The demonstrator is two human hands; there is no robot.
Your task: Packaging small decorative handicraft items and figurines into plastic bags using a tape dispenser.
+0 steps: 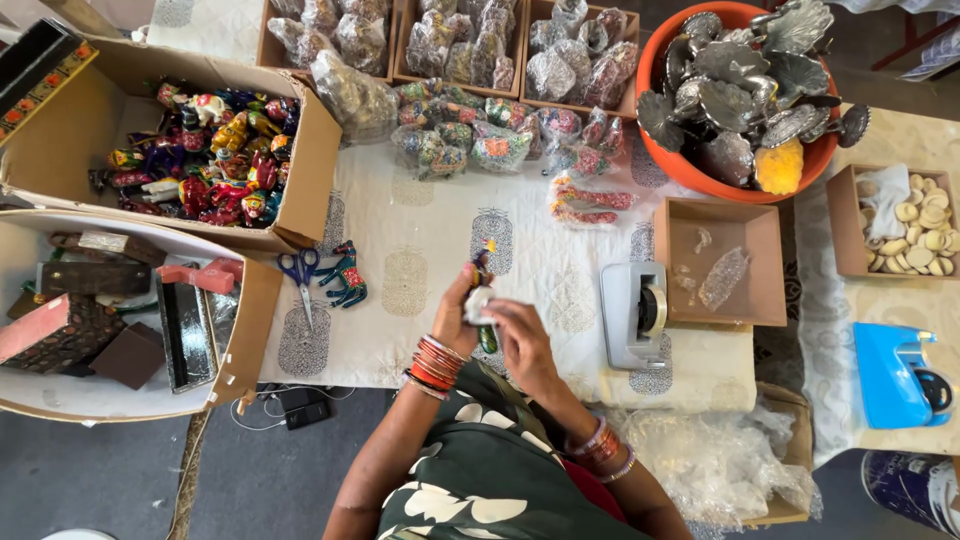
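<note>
Scissors [300,272] + blue horse [345,275] on cloth; grey tape dispenser [634,314] nr brown tray [765,275]; orange bowl [700,175] w/ metal pcs [745,75].

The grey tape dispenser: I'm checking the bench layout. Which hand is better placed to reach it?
Probably the right hand: the grey tape dispenser sits on its side, close by on the cloth. The left hand is farther off, gripping the small painted figurine.

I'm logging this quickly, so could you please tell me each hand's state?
Left hand: closed on the painted figurine.
Right hand: closed on the same figurine.
</note>
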